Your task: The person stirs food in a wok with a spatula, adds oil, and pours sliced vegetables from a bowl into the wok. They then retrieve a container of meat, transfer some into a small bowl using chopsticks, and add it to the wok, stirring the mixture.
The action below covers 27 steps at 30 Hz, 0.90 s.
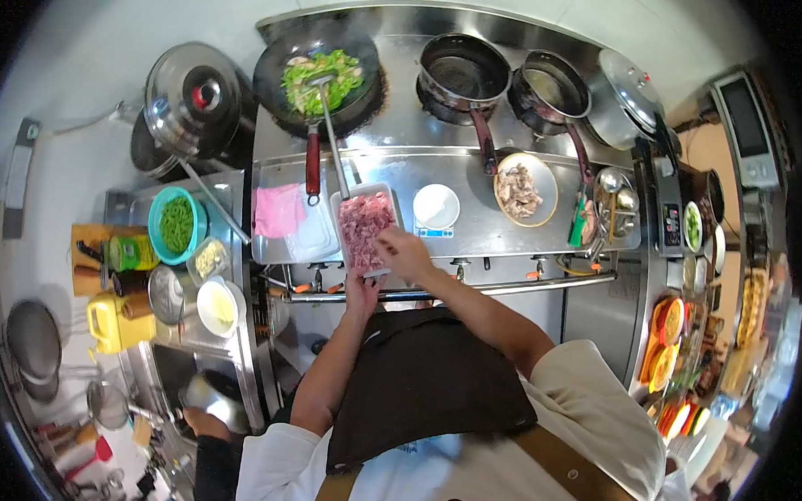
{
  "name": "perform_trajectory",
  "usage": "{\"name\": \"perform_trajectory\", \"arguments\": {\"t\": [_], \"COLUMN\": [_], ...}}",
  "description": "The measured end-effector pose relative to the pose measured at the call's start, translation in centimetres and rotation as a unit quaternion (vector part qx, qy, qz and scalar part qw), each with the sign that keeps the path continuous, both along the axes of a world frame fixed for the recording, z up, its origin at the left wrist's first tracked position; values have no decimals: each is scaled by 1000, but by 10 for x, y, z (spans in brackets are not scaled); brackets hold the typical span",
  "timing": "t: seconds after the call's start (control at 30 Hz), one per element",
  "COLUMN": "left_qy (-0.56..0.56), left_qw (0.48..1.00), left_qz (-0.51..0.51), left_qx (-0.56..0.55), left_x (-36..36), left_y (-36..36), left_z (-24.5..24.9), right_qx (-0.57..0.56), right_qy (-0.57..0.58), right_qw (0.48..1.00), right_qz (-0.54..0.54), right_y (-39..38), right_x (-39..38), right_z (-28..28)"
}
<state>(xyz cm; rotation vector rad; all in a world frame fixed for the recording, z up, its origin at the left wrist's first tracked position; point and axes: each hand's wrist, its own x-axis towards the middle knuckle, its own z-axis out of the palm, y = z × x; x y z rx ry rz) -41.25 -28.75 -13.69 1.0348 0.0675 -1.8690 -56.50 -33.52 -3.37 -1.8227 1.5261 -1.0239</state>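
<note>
A rectangular plastic container [398, 213] stands on the steel counter, filled with raw sliced meat [364, 227]. At its near end, my left hand [362, 294] grips the container. My right hand [406, 256] is over the near right part of the meat, its fingers curled together and touching it. Just beyond, a long-handled spatula [331, 133] rests in the wok [273, 90] on chopped green vegetables [335, 74], its handle end beside the container. To the left are a pink cloth [278, 211] and a clear lid [315, 236]; to the right, a white bowl [437, 206] on a blue scale [434, 233].
Two dark pans [465, 69] [550, 83] sit on the stove. A plate of cooked meat [519, 192] is at the right. A teal basin [174, 226] of green beans and a yellow jug [118, 322] stand left. Another person's hand [207, 425] is by a metal pot [215, 400].
</note>
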Motion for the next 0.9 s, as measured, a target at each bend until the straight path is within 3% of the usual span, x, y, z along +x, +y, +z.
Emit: {"name": "perform_trajectory", "arguments": {"t": [0.07,0.1,0.13,0.23,0.37,0.43,0.47,0.57,0.8,0.9], "left_qy": [-27,-49,-33,-32,-69,-65,-60,-82,-119,-139], "left_qw": [999,998,998,999,997,997,998,996,991,987], "left_qz": [28,41,48,41,36,33,27,-18,-58,-74], "left_qx": [12,21,25,5,15,17,20,8,-16,-24], "left_x": [-7,-5,-2,2,-8,-8,-8,-4,-2,-2], "left_y": [1,3,6,21,27,32,33,35,34,31], "left_z": [13,17,2,-4,28,22,21,20,33,38], "right_qx": [150,209,252,328,335,319,369,428,437,424], "right_qy": [-123,-256,-204,-244,-239,-170,-223,-290,-430,-425], "right_qw": [981,944,945,912,908,923,898,850,788,799], "right_qz": [10,17,40,25,75,129,83,103,57,25], "right_y": [-1,-6,-9,-16,-26,-26,-25,-34,-22,-17], "right_x": [-26,-42,-62,-82,-83,-71,-63,-57,-63,-57], "right_z": [-15,-49,-9,33,7,-27,-23,-30,-35,-37]}}
